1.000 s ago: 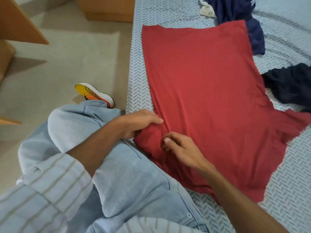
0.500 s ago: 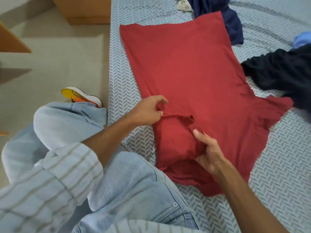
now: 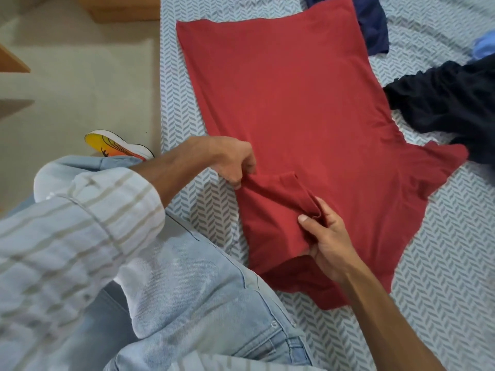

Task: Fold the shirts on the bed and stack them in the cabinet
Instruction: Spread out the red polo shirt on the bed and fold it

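1. Two hands are kept on the red shirt (image 3: 289, 103), which is spread flat on the herringbone bed sheet (image 3: 442, 263) across the middle of the frame.
2. A folded-over sleeve is pinched at its left edge by the left hand (image 3: 235, 162), fingers curled.
3. The sleeve's other end is gripped by the right hand (image 3: 328, 242), thumb on top, lower centre.
4. A navy shirt (image 3: 375, 25) and a black garment (image 3: 450, 95) are seen upper right.
5. An orange sneaker (image 3: 115, 145) is spotted on the floor, left.
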`<state>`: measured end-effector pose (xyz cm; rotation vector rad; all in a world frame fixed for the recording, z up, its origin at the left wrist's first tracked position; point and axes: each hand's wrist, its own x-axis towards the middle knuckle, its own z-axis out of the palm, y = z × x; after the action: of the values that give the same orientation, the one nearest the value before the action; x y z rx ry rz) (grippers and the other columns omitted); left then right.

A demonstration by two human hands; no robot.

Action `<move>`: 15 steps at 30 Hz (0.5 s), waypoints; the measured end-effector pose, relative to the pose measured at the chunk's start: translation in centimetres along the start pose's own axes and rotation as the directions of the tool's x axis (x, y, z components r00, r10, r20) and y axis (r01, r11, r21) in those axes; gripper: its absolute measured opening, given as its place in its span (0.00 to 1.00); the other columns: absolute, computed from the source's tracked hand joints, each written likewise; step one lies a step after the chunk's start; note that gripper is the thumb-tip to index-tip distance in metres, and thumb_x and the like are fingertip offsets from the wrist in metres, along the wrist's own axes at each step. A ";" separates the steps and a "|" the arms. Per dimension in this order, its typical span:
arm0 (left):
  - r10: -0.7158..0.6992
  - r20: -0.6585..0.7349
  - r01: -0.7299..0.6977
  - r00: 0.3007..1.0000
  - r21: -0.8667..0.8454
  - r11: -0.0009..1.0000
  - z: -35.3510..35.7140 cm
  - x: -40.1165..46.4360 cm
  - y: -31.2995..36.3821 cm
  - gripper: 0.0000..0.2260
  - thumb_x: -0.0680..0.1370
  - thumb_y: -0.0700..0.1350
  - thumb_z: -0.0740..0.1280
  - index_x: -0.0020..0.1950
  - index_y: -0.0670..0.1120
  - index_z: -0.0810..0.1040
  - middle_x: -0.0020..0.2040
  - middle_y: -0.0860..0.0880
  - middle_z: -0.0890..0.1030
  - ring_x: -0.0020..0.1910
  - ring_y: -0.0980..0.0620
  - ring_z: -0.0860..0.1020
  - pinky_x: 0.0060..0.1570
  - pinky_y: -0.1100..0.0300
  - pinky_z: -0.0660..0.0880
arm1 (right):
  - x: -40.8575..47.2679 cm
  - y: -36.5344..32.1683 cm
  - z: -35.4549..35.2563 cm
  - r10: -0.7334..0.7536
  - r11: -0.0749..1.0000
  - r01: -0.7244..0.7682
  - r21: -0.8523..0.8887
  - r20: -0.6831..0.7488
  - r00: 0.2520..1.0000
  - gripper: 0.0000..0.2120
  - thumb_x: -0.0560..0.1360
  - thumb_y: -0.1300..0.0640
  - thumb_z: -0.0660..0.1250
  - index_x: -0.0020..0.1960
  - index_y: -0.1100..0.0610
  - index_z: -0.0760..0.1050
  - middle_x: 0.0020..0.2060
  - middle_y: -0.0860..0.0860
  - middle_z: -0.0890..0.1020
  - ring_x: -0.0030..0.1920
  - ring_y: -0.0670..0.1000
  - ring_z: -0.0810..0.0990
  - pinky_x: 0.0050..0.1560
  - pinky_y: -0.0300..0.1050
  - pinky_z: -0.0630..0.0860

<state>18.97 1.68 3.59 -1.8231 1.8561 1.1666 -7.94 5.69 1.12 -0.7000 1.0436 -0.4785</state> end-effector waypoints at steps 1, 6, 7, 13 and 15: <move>-0.011 0.001 0.011 1.000 0.032 0.999 -0.1 0.1 0.0 0.11 0.68 0.45 0.76 0.39 0.56 0.76 0.34 0.56 0.81 0.33 0.55 0.80 0.36 0.58 0.76 | 0.0 -0.2 -0.5 -0.016 1.000 0.016 -0.008 -0.034 0.999 0.17 0.79 0.71 0.63 0.59 0.52 0.77 0.43 0.47 0.83 0.39 0.46 0.82 0.28 0.46 0.81; -0.008 -0.018 0.009 1.000 0.015 1.000 -0.9 1.1 -0.6 0.09 0.72 0.42 0.74 0.49 0.50 0.78 0.39 0.47 0.85 0.27 0.54 0.82 0.37 0.56 0.80 | 0.5 -2.1 -3.2 -0.045 0.998 0.051 0.034 -0.177 0.983 0.14 0.77 0.71 0.64 0.59 0.57 0.74 0.29 0.48 0.76 0.20 0.43 0.68 0.20 0.37 0.72; -0.004 -0.046 0.004 0.999 0.006 1.000 -0.9 1.3 -0.8 0.09 0.72 0.42 0.74 0.50 0.50 0.78 0.39 0.47 0.85 0.27 0.54 0.82 0.36 0.57 0.81 | 0.8 -2.3 -3.7 -0.031 0.999 0.035 0.019 -0.181 0.983 0.14 0.78 0.71 0.64 0.61 0.59 0.74 0.28 0.48 0.74 0.19 0.42 0.65 0.20 0.36 0.71; -0.027 -0.117 0.022 0.993 -0.048 0.999 -0.6 2.2 -2.0 0.14 0.72 0.38 0.66 0.53 0.52 0.79 0.42 0.50 0.84 0.36 0.52 0.84 0.41 0.55 0.82 | 1.7 -3.4 -3.7 -0.138 0.618 -0.247 -0.747 -0.412 0.901 0.24 0.76 0.56 0.71 0.69 0.55 0.67 0.44 0.54 0.80 0.37 0.53 0.83 0.43 0.53 0.83; -0.030 -0.161 0.022 0.987 -0.053 0.998 -0.8 2.0 -2.7 0.18 0.69 0.37 0.63 0.54 0.53 0.80 0.43 0.53 0.83 0.43 0.51 0.83 0.47 0.54 0.82 | 1.7 -3.7 -2.4 -0.417 0.122 -0.282 -0.952 -0.307 0.855 0.34 0.72 0.49 0.72 0.73 0.54 0.62 0.60 0.57 0.76 0.57 0.62 0.78 0.55 0.58 0.77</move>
<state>21.40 0.01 1.82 -2.0185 1.8979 1.0960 -9.44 1.28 2.00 -1.9864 1.8952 0.1133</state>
